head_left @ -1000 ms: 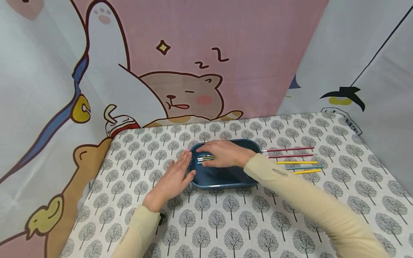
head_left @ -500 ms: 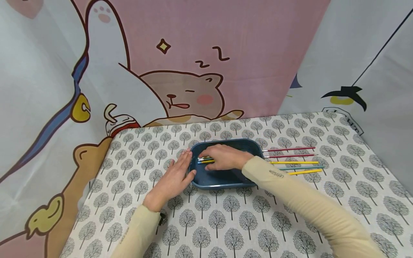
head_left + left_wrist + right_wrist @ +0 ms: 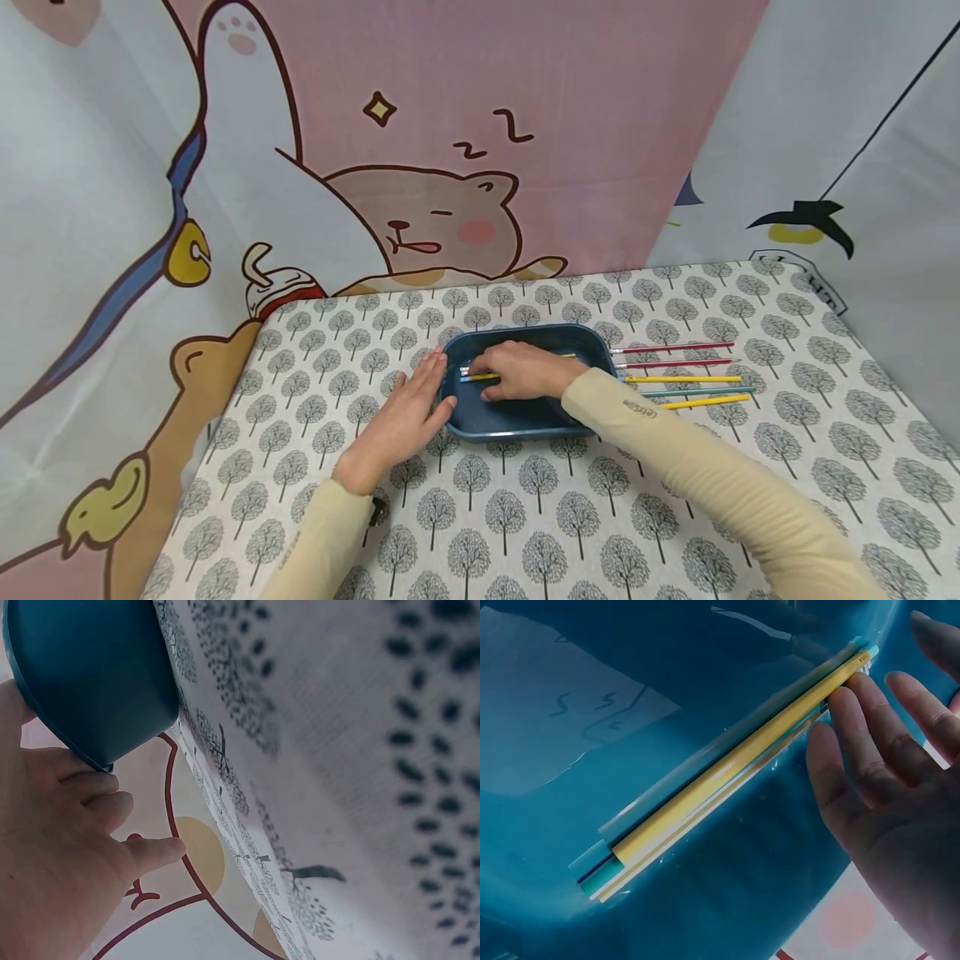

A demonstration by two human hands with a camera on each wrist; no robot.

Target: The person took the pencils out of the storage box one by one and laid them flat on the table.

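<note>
A dark blue tray (image 3: 517, 423) lies on the table. My left hand (image 3: 397, 421) rests against its left end; in the left wrist view, fingers of the left hand (image 3: 60, 832) touch the rim. My right hand (image 3: 528, 371) is inside the tray, over a small group of pencils. A yellow pencil (image 3: 735, 761) shows clearly in the right wrist view, with a greyish-green pencil (image 3: 727, 742) alongside. There the fingers of my right hand (image 3: 900, 772) lie loosely beside the pencils, fingertips touching or very close to them. In the head view this hand partly covers the pencils.
Right of the tray lie two red pencils (image 3: 675, 363), a yellow pencil (image 3: 686, 379), a green pencil (image 3: 697, 391) and another yellow pencil (image 3: 708, 402), roughly parallel. A tree-print cloth (image 3: 525, 517) covers the table. A cartoon curtain (image 3: 600, 125) hangs behind.
My right hand has let go of the pencils, which now lie in the tray under it, and has shifted slightly. The left hand has stayed at the tray's end.
</note>
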